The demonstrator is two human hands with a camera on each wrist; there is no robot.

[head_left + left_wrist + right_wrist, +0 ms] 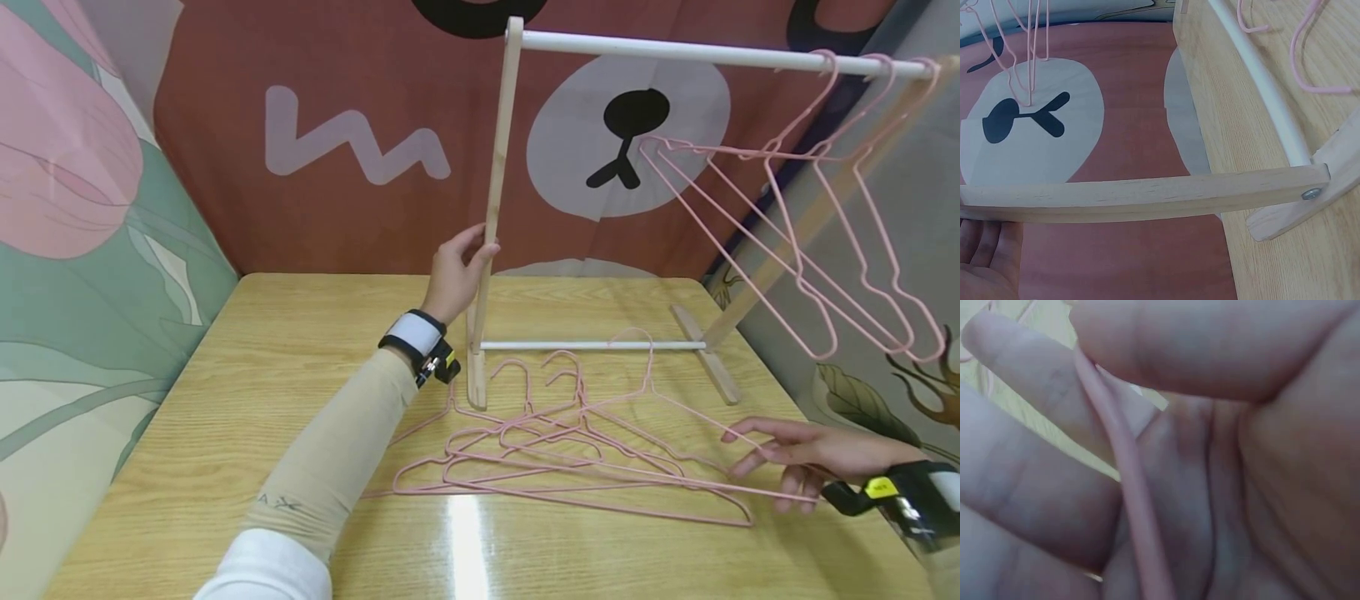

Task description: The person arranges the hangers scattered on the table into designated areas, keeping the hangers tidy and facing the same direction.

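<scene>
My left hand [452,279] grips the left wooden upright [501,150] of a garment rack, thumb on one side and fingers on the other. In the left wrist view, the fingers [985,250] show beside that upright [1147,194]. At the right, my right hand [832,454] holds a pink hanger [701,410] by one end, its hook pointing up and away. The right wrist view shows the pink rod [1129,469] lying across the palm, between thumb and fingers. Several pink hangers [615,509] lie overlapped on the table, partly beneath the held one.
Three pink hangers [787,225] hang at the right end of the white top rail [675,52]. A lower white bar [555,345] joins the rack's feet [708,358] on the wooden table [225,400]. Printed cloth [337,225] stands behind.
</scene>
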